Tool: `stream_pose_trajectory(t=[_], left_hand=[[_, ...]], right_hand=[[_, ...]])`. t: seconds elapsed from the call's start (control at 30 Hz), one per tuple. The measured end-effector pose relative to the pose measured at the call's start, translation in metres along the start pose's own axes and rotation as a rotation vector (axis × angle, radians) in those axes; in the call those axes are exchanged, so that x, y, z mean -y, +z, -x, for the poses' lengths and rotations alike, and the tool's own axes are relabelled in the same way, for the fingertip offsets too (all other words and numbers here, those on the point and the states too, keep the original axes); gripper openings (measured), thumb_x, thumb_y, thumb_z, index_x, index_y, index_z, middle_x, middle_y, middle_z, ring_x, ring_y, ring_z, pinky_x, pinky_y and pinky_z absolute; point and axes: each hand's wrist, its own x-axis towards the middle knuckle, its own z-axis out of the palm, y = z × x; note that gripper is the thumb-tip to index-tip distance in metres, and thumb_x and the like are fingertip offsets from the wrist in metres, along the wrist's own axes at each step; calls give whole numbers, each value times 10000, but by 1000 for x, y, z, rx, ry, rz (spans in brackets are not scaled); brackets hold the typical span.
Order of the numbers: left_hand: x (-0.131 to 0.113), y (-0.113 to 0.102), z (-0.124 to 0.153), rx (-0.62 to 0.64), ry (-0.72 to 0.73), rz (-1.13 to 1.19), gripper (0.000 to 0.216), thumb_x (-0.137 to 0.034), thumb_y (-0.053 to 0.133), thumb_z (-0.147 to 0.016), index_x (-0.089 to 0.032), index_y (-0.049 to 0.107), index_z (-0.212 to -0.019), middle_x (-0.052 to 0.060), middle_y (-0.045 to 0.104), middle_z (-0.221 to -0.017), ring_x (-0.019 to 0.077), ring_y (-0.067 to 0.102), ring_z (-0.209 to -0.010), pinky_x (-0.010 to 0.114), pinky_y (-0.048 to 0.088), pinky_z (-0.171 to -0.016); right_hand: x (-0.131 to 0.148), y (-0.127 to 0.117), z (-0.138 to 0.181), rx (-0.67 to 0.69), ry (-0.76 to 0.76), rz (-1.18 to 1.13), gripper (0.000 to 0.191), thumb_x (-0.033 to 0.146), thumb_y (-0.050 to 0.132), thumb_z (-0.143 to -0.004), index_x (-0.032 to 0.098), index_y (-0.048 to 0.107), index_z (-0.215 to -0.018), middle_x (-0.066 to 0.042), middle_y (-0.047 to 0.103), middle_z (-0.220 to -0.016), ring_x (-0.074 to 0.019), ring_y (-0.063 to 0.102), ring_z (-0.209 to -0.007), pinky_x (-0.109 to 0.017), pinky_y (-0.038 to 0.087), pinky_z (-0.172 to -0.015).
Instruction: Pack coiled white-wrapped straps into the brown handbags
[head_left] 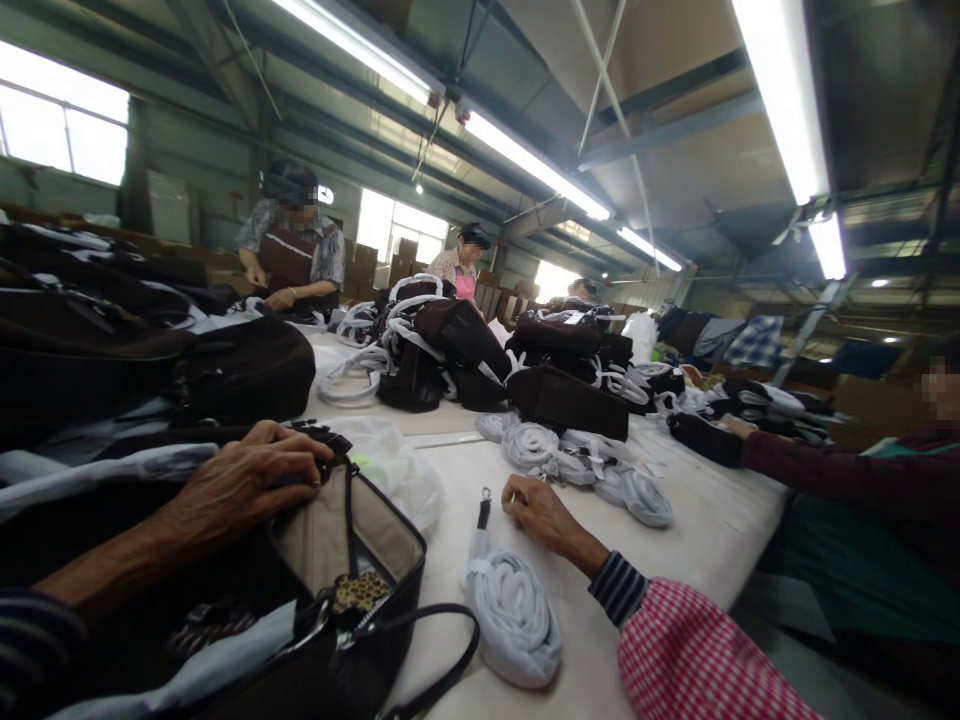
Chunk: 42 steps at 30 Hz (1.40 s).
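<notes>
A dark handbag point(397, 640) lies unzipped at the lower left, its beige lining and a leopard-print piece point(361, 592) showing inside. My left hand point(251, 480) bends its fingers over the far edge of the opening and grips it. Beside the bag, on the white table, rests a coiled shoulder strap point(516, 625) in pale wrapping, its metal clip point(486, 495) pointing away from me. Just right of that clip, apart from it, is my right hand point(547, 515). Its fingers are curled closed; whatever they hold, if anything, is hidden.
More wrapped strap coils point(532, 445) lie farther up the table point(600, 545). Dark handbags point(574, 400) are piled behind them, with another heap point(225, 365) at left. Crumpled clear plastic point(401, 465) sits behind the open bag. Co-workers stand across the table; another person's arm point(810, 465) reaches in from the right.
</notes>
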Motion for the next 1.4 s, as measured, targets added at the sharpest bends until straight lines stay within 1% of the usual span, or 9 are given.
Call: stream_pose_trajectory(t=[0.17, 0.37, 0.57, 0.73, 0.93, 1.03, 1.17, 1.3, 1.4], left_hand=[[-1, -2, 0, 19, 16, -8, 258, -425, 552, -897, -294, 772, -865, -60, 703, -1325, 261, 485, -1227, 344, 388, -990], [2, 0, -1, 24, 43, -16, 260, -426, 564, -914, -271, 764, -852, -36, 696, -1344, 282, 476, -1236, 385, 389, -999], [-2, -4, -1, 38, 54, -13, 219, -418, 605, -905, -274, 768, -878, -10, 702, -1333, 326, 487, -1240, 429, 404, -992], [-14, -10, 1, 31, 42, 9, 157, -338, 640, -895, -240, 758, -858, -5, 718, -1304, 308, 500, -1213, 423, 404, -973], [-14, -8, 2, -30, 60, 25, 143, -251, 622, -925, -210, 734, -846, 4, 731, -1274, 295, 513, -1190, 419, 401, -935], [-10, -2, 2, -48, 58, 14, 165, -271, 600, -953, -215, 744, -893, 23, 728, -1248, 295, 507, -1175, 415, 402, -934], [-8, 4, 2, -64, 65, 1, 202, -268, 542, -988, -202, 733, -988, 64, 715, -1179, 290, 514, -1141, 434, 374, -1008], [-12, 1, 2, -67, 66, 41, 163, -221, 563, -945, -193, 722, -924, 54, 723, -1192, 272, 546, -1150, 401, 379, -1050], [-14, -5, 2, -74, 26, 87, 134, -199, 599, -879, -190, 710, -804, 31, 737, -1231, 271, 574, -1136, 393, 408, -1038]], right_hand=[[12, 11, -12, 16, -11, -91, 244, 110, 515, -868, 182, 664, -1047, 52, 596, -605, -133, 555, -565, -217, 409, -617], [19, 20, -25, -18, 60, -30, 159, 221, 576, -898, 173, 727, -889, 5, 653, -628, -148, 598, -613, -228, 406, -620], [24, 32, -39, -69, 128, 106, 54, 186, 703, -729, 173, 745, -762, -61, 744, -854, -182, 628, -778, -248, 364, -662], [25, 36, -43, -62, 93, 118, 97, 103, 624, -690, 157, 704, -681, -53, 717, -754, -168, 609, -711, -252, 343, -635], [34, 23, -39, -108, 2, 33, 114, 209, 574, -787, 175, 639, -700, -26, 663, -676, -180, 604, -670, -264, 395, -623], [62, 9, -35, -158, -68, -30, 146, 278, 579, -818, 193, 625, -708, -12, 630, -654, -183, 576, -649, -283, 405, -622], [126, 0, -30, -143, -203, -115, 115, 247, 622, -785, 203, 648, -683, 7, 614, -625, -171, 552, -620, -285, 375, -598], [187, 18, -34, -30, -305, -86, 93, 161, 647, -757, 193, 664, -672, 12, 636, -635, -154, 563, -638, -270, 346, -615], [208, 42, -41, 4, -330, 1, 85, 133, 658, -749, 191, 694, -696, 4, 658, -672, -158, 573, -683, -268, 321, -634]])
